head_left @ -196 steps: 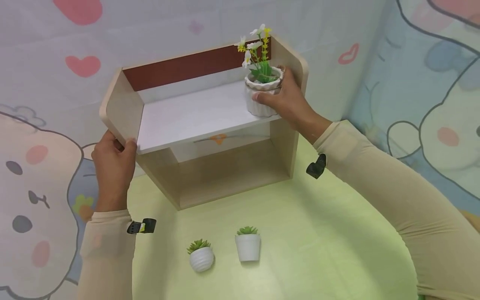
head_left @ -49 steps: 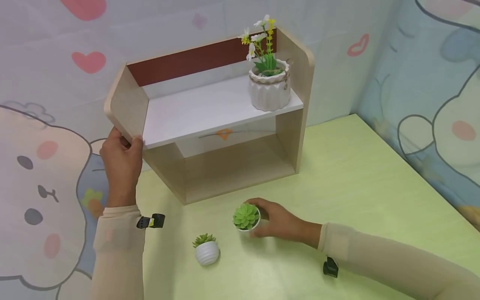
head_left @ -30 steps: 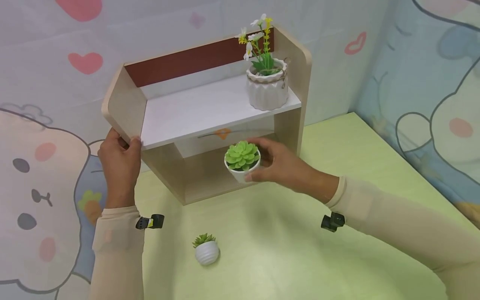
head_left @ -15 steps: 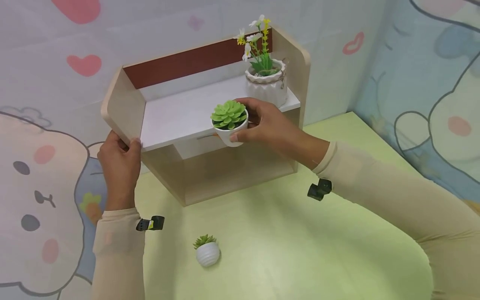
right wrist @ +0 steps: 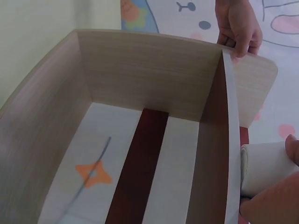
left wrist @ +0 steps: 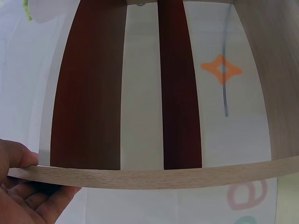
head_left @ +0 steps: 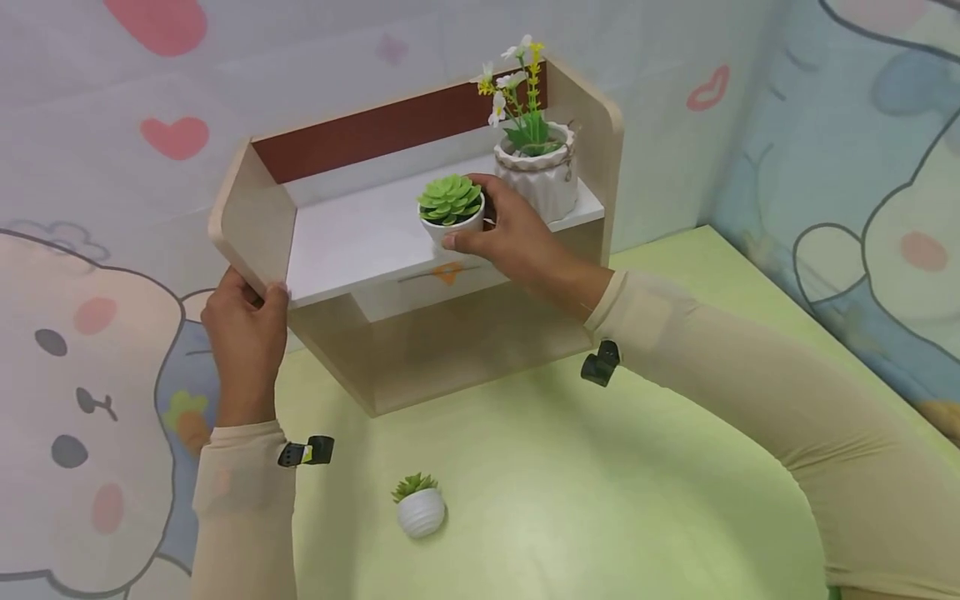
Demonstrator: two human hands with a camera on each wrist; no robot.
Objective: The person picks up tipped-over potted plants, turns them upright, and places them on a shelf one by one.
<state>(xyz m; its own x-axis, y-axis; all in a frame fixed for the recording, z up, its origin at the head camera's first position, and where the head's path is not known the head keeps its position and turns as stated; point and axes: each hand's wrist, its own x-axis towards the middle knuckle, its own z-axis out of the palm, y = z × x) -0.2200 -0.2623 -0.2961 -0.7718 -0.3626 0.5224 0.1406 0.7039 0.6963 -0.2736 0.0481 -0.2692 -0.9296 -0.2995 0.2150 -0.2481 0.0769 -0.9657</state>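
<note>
My right hand grips a small white pot with a green succulent at the front of the upper board of a wooden shelf unit. In the right wrist view the pot's base meets or nearly meets the board; whether it bears weight I cannot tell. With thumb and fingers my left hand pinches the unit's left side panel, whose edge crosses the left wrist view. A ribbed white flowerpot with white and yellow flowers stands upright at the board's right end, just beyond the right hand.
A round white pot with a second succulent lies tilted on the green tabletop, in front of the unit. Printed wall sheets rise behind and on both sides. The unit's lower compartment faces me.
The flowerpot was let go at the right end of the board. My right hand then took the succulent pot from the tabletop and raised it to the upper board. The left hand kept its hold.
</note>
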